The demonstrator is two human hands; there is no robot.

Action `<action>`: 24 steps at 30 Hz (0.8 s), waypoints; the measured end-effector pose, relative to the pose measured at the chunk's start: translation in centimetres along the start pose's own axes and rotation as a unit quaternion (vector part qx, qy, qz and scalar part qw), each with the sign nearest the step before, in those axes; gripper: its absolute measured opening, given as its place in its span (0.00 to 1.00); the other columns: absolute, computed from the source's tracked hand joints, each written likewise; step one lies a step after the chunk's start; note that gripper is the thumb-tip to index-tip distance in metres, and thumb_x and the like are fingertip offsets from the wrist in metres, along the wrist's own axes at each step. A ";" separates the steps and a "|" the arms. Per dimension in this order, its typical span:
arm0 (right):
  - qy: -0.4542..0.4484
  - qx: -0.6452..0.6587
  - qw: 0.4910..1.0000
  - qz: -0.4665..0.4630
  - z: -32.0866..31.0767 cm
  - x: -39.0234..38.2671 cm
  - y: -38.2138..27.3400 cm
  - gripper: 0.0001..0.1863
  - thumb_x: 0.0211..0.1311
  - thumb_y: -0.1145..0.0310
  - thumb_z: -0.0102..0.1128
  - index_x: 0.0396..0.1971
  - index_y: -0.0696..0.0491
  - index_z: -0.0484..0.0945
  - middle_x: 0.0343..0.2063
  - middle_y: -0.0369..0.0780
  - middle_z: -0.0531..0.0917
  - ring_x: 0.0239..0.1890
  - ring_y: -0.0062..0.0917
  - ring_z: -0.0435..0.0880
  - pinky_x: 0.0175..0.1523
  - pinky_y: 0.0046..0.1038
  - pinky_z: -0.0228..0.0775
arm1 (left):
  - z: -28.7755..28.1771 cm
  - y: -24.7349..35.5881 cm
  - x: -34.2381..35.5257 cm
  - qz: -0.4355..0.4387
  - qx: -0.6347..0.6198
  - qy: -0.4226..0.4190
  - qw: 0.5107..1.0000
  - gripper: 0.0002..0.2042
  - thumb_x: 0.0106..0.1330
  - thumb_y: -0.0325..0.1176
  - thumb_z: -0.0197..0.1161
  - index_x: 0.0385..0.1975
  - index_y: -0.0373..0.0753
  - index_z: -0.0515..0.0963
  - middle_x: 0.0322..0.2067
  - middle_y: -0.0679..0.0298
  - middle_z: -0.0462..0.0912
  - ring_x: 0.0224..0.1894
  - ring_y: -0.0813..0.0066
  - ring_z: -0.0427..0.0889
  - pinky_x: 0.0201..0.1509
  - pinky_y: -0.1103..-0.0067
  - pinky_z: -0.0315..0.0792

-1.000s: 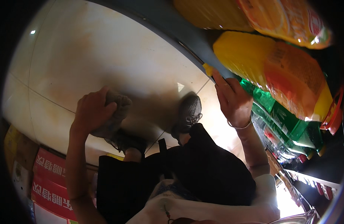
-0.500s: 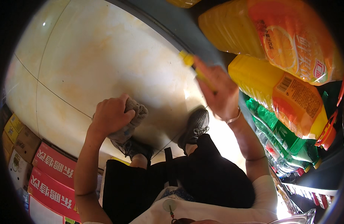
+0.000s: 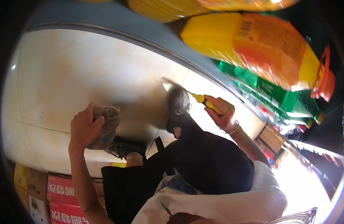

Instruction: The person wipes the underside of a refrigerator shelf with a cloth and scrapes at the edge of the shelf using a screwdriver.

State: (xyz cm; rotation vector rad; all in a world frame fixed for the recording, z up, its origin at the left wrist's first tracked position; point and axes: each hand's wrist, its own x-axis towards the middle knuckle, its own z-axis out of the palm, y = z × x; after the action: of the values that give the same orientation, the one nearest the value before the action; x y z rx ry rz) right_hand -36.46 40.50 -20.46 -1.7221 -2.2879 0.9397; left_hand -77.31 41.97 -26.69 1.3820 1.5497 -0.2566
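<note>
My left hand (image 3: pixel 86 123) is closed on a rumpled grey cloth (image 3: pixel 106 116) over the floor at lower left. My right hand (image 3: pixel 224 114) grips the yellow-and-black handle of a long screwdriver-like tool (image 3: pixel 200 99), whose thin metal shaft points up and left past my grey shoe (image 3: pixel 178 99). Above that hand, large bottles of orange drink (image 3: pixel 269 50) lie on a grey shelf (image 3: pixel 116 18), with green bottles (image 3: pixel 271 91) beside them. My other shoe is partly hidden behind the cloth and my left hand.
Pale floor tiles (image 3: pixel 63 71) run up to the shelf's dark edge. Stacked red boxes (image 3: pixel 67 209) and brown cartons (image 3: pixel 36 183) stand at lower left. A bright area (image 3: pixel 295 179) and dark shelving are at the right.
The view has turned, so the shelf edge lies flatter. My right hand has moved from beside the shelf edge down over the floor by my shoe, exposing the tool's shaft.
</note>
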 end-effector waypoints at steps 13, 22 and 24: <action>0.094 -0.112 0.960 0.238 -6.2 -15.3 7.3 0.20 0.55 0.75 0.65 0.49 0.51 0.80 0.28 0.40 0.81 0.29 0.27 0.81 0.36 0.25 0.72 | 0.1 1.3 0.3 0.026 0.028 0.001 0.999 0.22 0.52 0.37 0.56 0.47 0.34 0.73 0.30 0.46 0.81 0.38 0.45 0.80 0.44 0.59 0.71; 0.093 -0.085 0.952 0.278 -5.9 -14.7 9.1 0.18 0.58 0.70 0.63 0.50 0.52 0.79 0.34 0.41 0.84 0.34 0.30 0.84 0.40 0.29 0.74 | 0.7 1.1 -0.2 0.028 0.026 0.006 0.999 0.20 0.53 0.39 0.57 0.45 0.34 0.73 0.29 0.46 0.80 0.37 0.45 0.79 0.42 0.59 0.70; 0.087 -0.099 0.957 0.258 -6.0 -14.2 9.4 0.18 0.58 0.70 0.64 0.49 0.52 0.79 0.36 0.42 0.84 0.36 0.31 0.84 0.41 0.28 0.75 | 0.6 0.6 -0.4 0.038 0.017 0.004 0.999 0.20 0.54 0.40 0.57 0.43 0.35 0.73 0.29 0.47 0.80 0.37 0.46 0.79 0.42 0.59 0.70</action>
State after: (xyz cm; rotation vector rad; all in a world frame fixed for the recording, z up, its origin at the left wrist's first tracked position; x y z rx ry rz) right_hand -21.12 31.53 -17.09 -2.4487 -1.9058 0.5992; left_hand -76.54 41.45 -26.40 1.4670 1.5029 -0.2332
